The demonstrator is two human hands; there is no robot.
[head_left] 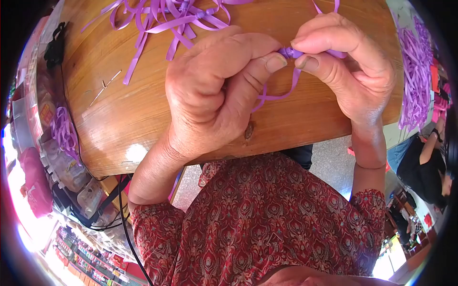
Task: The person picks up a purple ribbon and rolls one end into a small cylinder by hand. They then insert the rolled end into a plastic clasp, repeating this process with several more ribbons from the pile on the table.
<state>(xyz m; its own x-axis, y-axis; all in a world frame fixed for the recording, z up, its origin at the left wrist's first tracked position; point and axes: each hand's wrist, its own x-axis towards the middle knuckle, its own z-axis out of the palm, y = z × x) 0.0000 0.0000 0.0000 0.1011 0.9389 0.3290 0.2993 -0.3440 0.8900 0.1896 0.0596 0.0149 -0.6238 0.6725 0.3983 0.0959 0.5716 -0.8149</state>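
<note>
Between my two hands a purple ribbon (pixel 290 52) is pinched at a small knotted part, held above the wooden table. My left hand (pixel 210 90) is closed, thumb and forefinger gripping the knot from the left. From the right, my right hand (pixel 346 62) pinches the same ribbon close beside it, fingertips almost meeting the left ones. A loose loop of the ribbon hangs below the knot, and another bit shows above my right hand. Parts of the ribbon are hidden inside both hands.
A heap of knotted purple ribbons (pixel 179 14) lies at the table's far side. On the wooden table (pixel 119 119) a thin metal tool (pixel 104 88) rests at left. More purple ribbons hang left (pixel 64 131) and lie right (pixel 414 78). A black cable (pixel 125 214) runs down the left; another person (pixel 424 162) is at right.
</note>
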